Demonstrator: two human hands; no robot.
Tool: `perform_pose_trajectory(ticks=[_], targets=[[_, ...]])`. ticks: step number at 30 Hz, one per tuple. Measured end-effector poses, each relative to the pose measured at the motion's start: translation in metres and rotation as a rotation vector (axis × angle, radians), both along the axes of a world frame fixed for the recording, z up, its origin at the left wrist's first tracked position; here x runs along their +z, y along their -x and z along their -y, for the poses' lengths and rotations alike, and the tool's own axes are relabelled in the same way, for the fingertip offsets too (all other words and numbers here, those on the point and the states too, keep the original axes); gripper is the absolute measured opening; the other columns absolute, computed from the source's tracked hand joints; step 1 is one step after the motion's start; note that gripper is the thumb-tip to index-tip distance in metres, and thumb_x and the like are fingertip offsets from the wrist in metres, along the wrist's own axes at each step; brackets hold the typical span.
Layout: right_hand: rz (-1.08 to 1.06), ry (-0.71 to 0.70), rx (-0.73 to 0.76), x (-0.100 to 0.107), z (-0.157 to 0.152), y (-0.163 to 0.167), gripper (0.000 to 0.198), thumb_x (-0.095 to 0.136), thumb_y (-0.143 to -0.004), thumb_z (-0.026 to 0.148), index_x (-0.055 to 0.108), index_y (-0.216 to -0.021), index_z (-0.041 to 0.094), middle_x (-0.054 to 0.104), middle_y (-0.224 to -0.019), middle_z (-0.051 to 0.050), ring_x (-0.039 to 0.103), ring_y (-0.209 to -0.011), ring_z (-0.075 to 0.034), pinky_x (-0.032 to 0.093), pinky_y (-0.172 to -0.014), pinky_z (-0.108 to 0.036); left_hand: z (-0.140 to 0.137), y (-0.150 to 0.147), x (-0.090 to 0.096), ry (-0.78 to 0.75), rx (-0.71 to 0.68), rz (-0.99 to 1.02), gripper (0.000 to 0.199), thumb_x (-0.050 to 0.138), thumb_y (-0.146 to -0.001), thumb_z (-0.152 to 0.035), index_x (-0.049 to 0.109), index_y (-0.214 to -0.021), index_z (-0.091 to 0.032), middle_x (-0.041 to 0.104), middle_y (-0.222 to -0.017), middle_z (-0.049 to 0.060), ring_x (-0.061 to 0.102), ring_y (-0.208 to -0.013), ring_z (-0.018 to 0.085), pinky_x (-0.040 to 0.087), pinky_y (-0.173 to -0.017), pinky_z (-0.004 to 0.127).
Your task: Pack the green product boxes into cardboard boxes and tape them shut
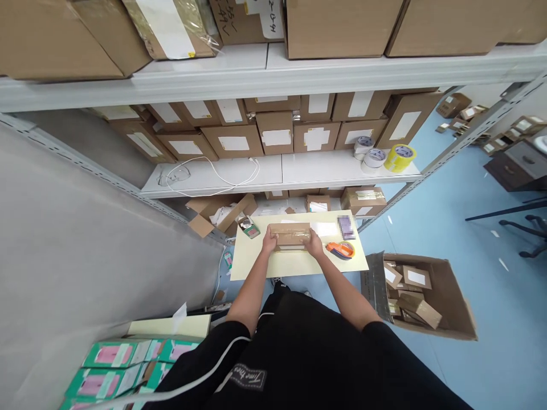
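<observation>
A small brown cardboard box (pixel 290 237) with a strip of clear tape along it is gripped at its two ends over a pale yellow table (pixel 256 265). My left hand (pixel 269 239) is closed on its left end, and my right hand (pixel 314 242) on its right end. Just right of my right hand lies an orange tape dispenser (pixel 341 249) with a roll of tape. Behind it are a white paper sheet (pixel 325 229) and a blurred purple item (pixel 346 226). A small green box (pixel 249 228) stands open at the table's left.
Shelves of labelled cartons (pixel 234 141) rise ahead, with tape rolls (pixel 399 158) and a white cable (pixel 222 176) on one. An open carton (pixel 222 213) sits behind the table. A large carton (pixel 453 290) holding small boxes is at right; green boxes (pixel 109 356) are stacked at lower left.
</observation>
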State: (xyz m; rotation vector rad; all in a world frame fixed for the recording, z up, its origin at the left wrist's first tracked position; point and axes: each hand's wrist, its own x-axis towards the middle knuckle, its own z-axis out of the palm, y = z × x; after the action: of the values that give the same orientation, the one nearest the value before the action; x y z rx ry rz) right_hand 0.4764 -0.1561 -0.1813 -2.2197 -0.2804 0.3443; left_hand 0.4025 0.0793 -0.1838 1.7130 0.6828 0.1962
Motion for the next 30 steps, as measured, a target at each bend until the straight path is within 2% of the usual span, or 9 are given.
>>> perform_pose_trajectory(ticks=[7,12,18,21,24,27,30], targets=[[-0.030,0.001,0.019,-0.013,0.020,0.048,0.079,0.066,-0.092,0.045,0.040,-0.160,0.014,0.058,-0.150,-0.019,0.057,-0.138,-0.032,0.048,-0.114,-0.045,0.011,0.043,-0.007,-0.021,0.033,-0.100,0.084,0.070,-0.085,-0.030,0.038,-0.163,-0.025,0.053,-0.160,0.008,0.046,-0.150,0.028,0.032,-0.126,0.042],[-0.068,0.028,0.025,-0.010,0.022,0.054,0.080,0.067,-0.091,0.041,0.039,-0.160,0.012,0.058,-0.150,-0.020,0.056,-0.140,-0.033,0.047,-0.114,-0.045,0.016,0.049,-0.004,-0.021,0.013,-0.159,0.082,0.071,-0.086,-0.034,0.042,-0.161,-0.022,0.050,-0.162,0.010,0.046,-0.150,0.030,0.030,-0.127,0.042],[-0.063,0.022,0.037,-0.007,0.022,0.057,0.076,0.064,-0.094,0.039,0.038,-0.161,0.015,0.056,-0.153,-0.018,0.055,-0.141,-0.031,0.048,-0.113,-0.043,0.027,0.055,-0.001,-0.065,0.033,-0.135,0.087,0.069,-0.090,-0.050,0.034,-0.164,-0.021,0.044,-0.166,0.010,0.045,-0.151,0.027,0.032,-0.125,0.038],[-0.064,0.014,0.036,-0.005,0.018,0.056,0.076,0.064,-0.095,0.039,0.036,-0.162,0.016,0.054,-0.155,-0.018,0.054,-0.142,-0.031,0.048,-0.113,-0.043,0.030,0.050,0.001,-0.079,0.060,-0.126,0.091,0.069,-0.090,-0.057,0.032,-0.164,-0.021,0.049,-0.162,0.012,0.050,-0.147,0.028,0.036,-0.122,0.037],[-0.088,0.022,0.041,0.000,0.015,0.049,0.078,0.065,-0.095,0.039,0.035,-0.163,0.016,0.053,-0.156,-0.019,0.055,-0.142,-0.032,0.048,-0.114,-0.045,0.028,0.041,0.003,-0.094,0.081,-0.160,0.088,0.068,-0.090,-0.055,0.032,-0.163,-0.023,0.057,-0.155,0.011,0.056,-0.140,0.028,0.041,-0.118,0.039],[-0.100,0.007,0.101,0.006,0.021,0.038,0.075,0.068,-0.093,0.033,0.040,-0.161,0.016,0.054,-0.156,-0.018,0.055,-0.142,-0.030,0.047,-0.116,-0.045,0.023,0.036,0.003,-0.134,0.073,-0.196,0.086,0.067,-0.090,-0.051,0.032,-0.163,-0.021,0.061,-0.151,0.012,0.060,-0.135,0.029,0.044,-0.115,0.040],[-0.129,-0.025,0.181,0.011,0.034,0.033,0.075,0.073,-0.088,0.028,0.046,-0.158,0.021,0.057,-0.155,-0.013,0.061,-0.135,-0.029,0.051,-0.112,-0.043,0.019,0.038,-0.001,-0.172,0.074,-0.232,0.086,0.070,-0.088,-0.050,0.035,-0.161,-0.022,0.066,-0.144,0.012,0.063,-0.132,0.031,0.046,-0.114,0.040]])
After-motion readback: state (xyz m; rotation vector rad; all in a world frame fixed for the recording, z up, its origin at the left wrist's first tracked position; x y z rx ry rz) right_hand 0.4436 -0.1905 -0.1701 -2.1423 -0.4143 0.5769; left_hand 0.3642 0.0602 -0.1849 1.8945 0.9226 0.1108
